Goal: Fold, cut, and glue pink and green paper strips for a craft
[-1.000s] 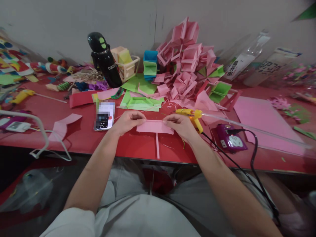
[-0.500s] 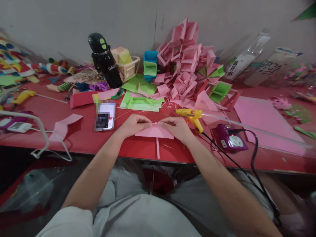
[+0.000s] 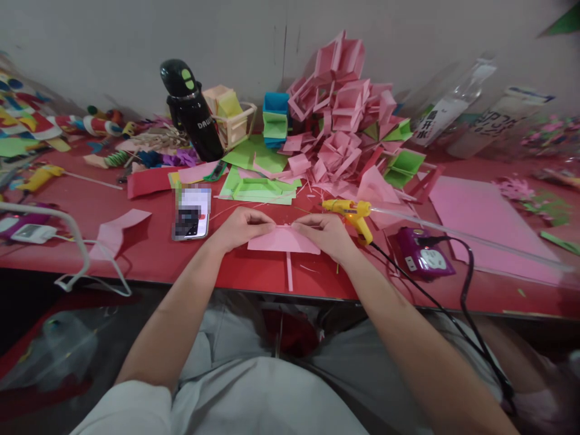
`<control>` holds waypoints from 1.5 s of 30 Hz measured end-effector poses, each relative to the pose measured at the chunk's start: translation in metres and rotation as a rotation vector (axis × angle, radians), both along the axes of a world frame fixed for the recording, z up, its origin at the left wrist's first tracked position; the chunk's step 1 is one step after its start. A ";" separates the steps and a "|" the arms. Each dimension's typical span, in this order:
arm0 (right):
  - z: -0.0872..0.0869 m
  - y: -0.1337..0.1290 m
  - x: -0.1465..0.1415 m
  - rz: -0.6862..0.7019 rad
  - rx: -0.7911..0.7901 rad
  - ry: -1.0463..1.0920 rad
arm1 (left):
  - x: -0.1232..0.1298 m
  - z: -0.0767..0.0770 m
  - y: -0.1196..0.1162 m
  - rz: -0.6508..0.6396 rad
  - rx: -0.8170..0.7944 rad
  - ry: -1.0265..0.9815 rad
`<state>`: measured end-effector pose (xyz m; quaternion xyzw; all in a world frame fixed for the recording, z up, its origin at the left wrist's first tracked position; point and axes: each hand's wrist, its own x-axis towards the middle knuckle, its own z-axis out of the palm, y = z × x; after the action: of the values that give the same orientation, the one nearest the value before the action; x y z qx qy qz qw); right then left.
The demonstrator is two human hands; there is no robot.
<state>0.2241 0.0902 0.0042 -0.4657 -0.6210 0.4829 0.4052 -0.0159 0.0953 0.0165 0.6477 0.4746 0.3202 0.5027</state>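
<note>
Both hands pinch the far edge of a pink sheet of paper [image 3: 284,240] close above the red tabletop. My left hand [image 3: 244,228] grips it on the left side, thumb and fingers pressed together. On the right side my right hand [image 3: 324,234] holds the same edge in a like pinch. A narrow pink paper strip [image 3: 290,272] lies below the sheet and sticks out toward the table's front edge. Just beyond my right hand is a yellow glue gun [image 3: 348,209], with a long clear glue stick [image 3: 453,232] reaching right from it.
Behind lies a pile of folded pink paper pieces [image 3: 339,115] beside green sheets [image 3: 258,184]. A phone [image 3: 193,212] and a black bottle [image 3: 193,112] stand on the left. On the right are a purple power adapter [image 3: 425,254] with a black cord and a large pink sheet [image 3: 480,223].
The pink sheet has tilted slightly, its near edge now straighter. My left hand has shifted a little along the far edge. Other things stay where they were.
</note>
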 end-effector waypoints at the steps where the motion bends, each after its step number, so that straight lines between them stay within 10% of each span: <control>1: 0.000 0.000 0.000 0.001 0.005 0.000 | 0.000 0.000 0.000 -0.004 -0.016 -0.013; 45: -0.001 -0.002 -0.005 0.028 0.014 0.078 | 0.005 -0.006 0.000 0.002 0.017 -0.107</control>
<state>0.2187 0.0882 0.0036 -0.4349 -0.6147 0.5019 0.4255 -0.0106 0.0956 0.0103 0.6333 0.4452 0.3588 0.5215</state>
